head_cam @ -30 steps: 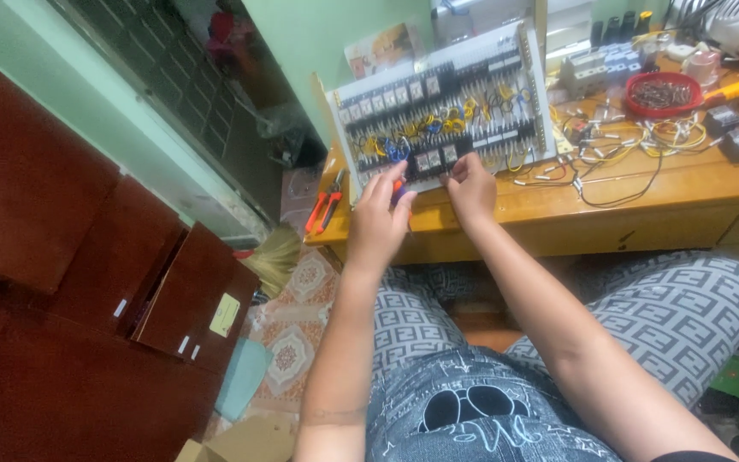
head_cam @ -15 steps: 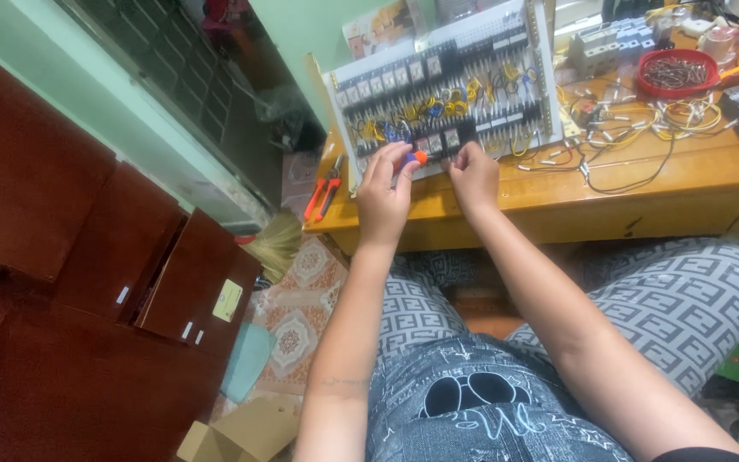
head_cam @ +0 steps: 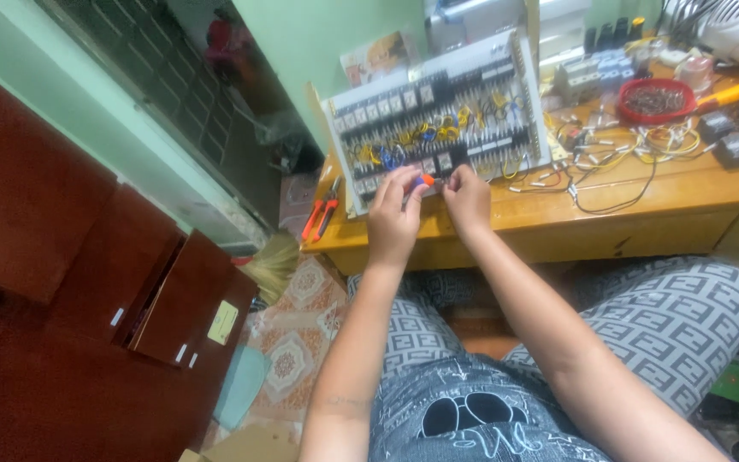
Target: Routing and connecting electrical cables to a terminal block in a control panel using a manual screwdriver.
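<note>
**Orange-tipped tool held at the wiring panel**

Orange shows at the fingertips of the left hand, where a small orange-handled tool is pinched between thumb and forefinger. That hand is raised off the lap, forearm running up from the near edge, wrist slightly bent, fingers curled narrow around the tool. The right hand sits just beside it to the right, fingers folded in tight and pressed toward the lower edge of the wiring panel; whether it grips a wire or only touches the panel I cannot tell. Both forearms converge from the near side toward the same spot.

The panel leans tilted on the wooden table, its rows of grey blocks and yellow and blue wires facing the person. Red-handled pliers lie at the table's left end. Farther right, loose wires spread across the top, with a red bowl beyond them.
</note>
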